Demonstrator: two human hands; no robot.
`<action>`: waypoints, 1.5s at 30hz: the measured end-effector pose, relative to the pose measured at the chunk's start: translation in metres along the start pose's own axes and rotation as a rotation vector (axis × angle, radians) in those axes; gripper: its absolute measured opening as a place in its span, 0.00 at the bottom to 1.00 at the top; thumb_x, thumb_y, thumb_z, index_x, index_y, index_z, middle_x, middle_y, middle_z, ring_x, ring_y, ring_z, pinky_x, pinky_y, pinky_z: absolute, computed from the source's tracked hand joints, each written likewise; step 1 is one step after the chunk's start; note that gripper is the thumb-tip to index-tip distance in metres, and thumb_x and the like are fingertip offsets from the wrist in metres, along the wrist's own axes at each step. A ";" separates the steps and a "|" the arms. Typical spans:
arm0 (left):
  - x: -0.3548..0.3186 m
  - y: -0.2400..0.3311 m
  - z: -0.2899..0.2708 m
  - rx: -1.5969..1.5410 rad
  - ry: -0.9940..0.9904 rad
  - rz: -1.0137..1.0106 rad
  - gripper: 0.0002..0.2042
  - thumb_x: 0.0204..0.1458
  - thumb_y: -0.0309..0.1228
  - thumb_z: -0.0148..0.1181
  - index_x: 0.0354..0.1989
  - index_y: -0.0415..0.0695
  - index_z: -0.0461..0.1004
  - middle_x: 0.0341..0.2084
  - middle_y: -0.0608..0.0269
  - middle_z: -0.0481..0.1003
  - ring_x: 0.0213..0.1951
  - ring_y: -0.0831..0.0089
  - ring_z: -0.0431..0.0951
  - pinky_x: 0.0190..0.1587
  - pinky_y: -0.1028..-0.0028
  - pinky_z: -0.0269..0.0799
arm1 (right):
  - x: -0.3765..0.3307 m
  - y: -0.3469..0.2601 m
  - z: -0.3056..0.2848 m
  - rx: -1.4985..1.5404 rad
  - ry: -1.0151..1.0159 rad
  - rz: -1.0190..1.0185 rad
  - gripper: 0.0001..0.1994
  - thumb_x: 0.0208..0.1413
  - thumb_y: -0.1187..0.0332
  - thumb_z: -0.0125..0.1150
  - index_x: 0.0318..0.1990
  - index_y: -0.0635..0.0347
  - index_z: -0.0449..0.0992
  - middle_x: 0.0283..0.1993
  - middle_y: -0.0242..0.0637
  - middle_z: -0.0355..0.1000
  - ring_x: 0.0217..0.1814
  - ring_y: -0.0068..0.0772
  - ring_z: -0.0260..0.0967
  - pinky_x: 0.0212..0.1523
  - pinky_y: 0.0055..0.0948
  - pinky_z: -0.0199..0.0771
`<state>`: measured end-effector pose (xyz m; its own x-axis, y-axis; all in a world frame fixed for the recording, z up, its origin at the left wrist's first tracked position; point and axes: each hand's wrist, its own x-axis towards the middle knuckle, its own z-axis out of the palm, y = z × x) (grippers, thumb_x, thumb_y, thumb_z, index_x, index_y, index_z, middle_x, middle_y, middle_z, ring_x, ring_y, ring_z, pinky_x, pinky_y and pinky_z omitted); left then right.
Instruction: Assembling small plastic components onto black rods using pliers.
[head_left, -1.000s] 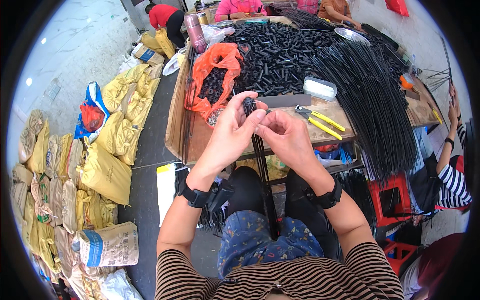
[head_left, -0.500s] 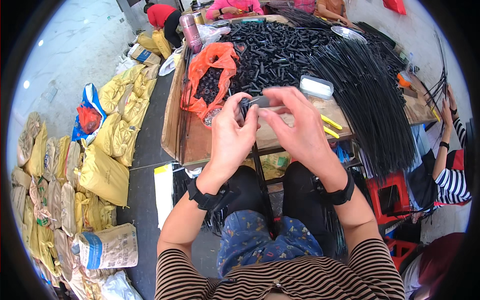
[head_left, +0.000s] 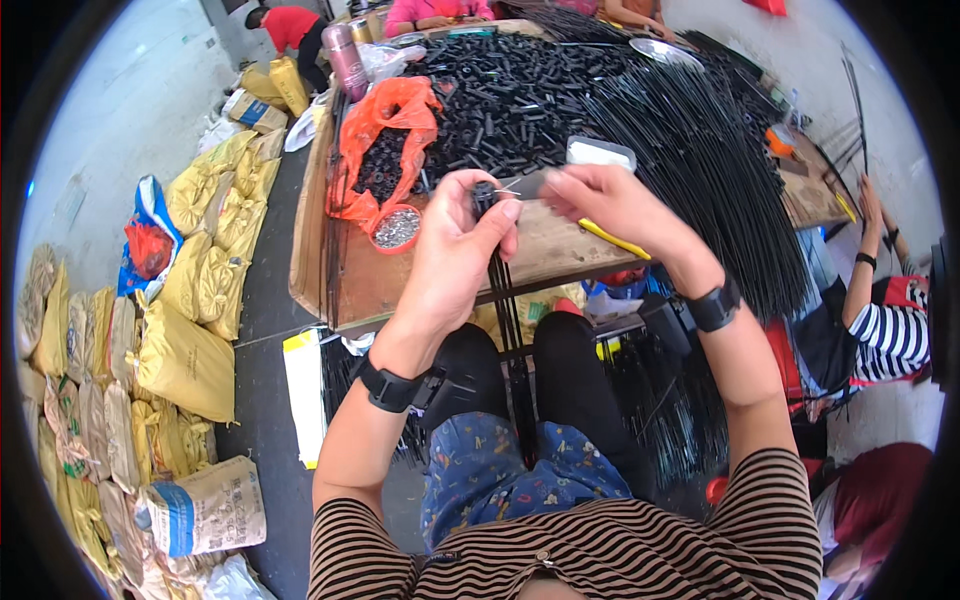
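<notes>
**Hands lifted, right hand now working the rod tip with a tool**

I see both hands higher than a second ago, up over the desk front edge instead of down near the lap. Left hand is clamped around the top of a thin black rod bundle, with a small black fitting at its upper end; the rods hang straight down from the desk edge between the knees. Right hand has shifted off to the right of the fitting and is closed on a slim grey tool, tip pointing left at the fitting. Hands were together before, now slightly apart, joined only by the tool.

My read: the fitting is seated and is being pressed or adjusted.

Behind the fitting on the desk: small red bowl of metal bits, orange bag of black parts, yellow-handled pliers mostly hidden under the right hand.
</notes>
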<state>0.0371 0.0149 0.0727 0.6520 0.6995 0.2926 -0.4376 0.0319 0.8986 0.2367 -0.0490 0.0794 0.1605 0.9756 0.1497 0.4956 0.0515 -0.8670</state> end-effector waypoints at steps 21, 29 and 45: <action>-0.001 0.014 -0.009 -0.038 0.055 -0.146 0.13 0.59 0.37 0.56 0.45 0.41 0.74 0.26 0.72 0.70 0.22 0.85 0.62 0.26 0.81 0.57 | -0.053 -0.034 0.000 -0.490 0.080 -0.090 0.17 0.61 0.62 0.57 0.54 0.57 0.73 0.35 0.45 0.76 0.33 0.45 0.73 0.35 0.36 0.70; -0.006 0.018 -0.009 -0.171 0.059 -0.177 0.19 0.64 0.44 0.47 0.48 0.39 0.73 0.29 0.69 0.69 0.25 0.81 0.64 0.30 0.78 0.59 | -0.051 -0.026 0.019 -0.586 0.166 -0.330 0.22 0.58 0.69 0.58 0.61 0.49 0.68 0.41 0.49 0.76 0.42 0.52 0.74 0.40 0.41 0.73; -0.006 0.010 -0.007 -0.128 0.102 -0.121 0.19 0.63 0.43 0.50 0.48 0.37 0.73 0.27 0.70 0.70 0.26 0.83 0.66 0.30 0.80 0.61 | -0.046 -0.009 0.044 -0.598 0.259 -0.363 0.25 0.57 0.72 0.58 0.63 0.49 0.65 0.46 0.50 0.74 0.45 0.55 0.73 0.41 0.43 0.73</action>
<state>0.0249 0.0162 0.0781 0.6415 0.7533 0.1449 -0.4392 0.2057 0.8745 0.1866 -0.0853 0.0595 0.0574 0.8342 0.5485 0.9239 0.1638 -0.3459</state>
